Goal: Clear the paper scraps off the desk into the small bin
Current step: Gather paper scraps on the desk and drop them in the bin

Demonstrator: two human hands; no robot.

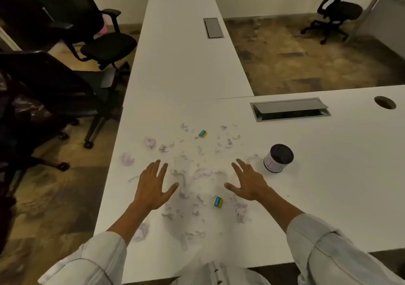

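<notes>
Everywhere across the near part of the white desk [328, 197] lay small pale lilac-white paper scraps [192, 175], some torn thin, some crumpled into wads. Both hands, left hand [153, 188] and right hand [247, 181], hovered palm-down among them, fingers spread and holding nothing. Just right stood the small round dark-mouthed bin [278, 158]; two blue-yellow erasers [218, 202] lay among the scraps.

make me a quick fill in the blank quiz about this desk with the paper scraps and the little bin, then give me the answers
1. The small bin stands upright nearest the ____ hand.
2. Both hands are open, and the left hand holds ____.
3. Among the paper scraps lie ____ blue-and-yellow erasers.
4. The bin stands on the ____.

Answers: right; nothing; two; desk
</notes>
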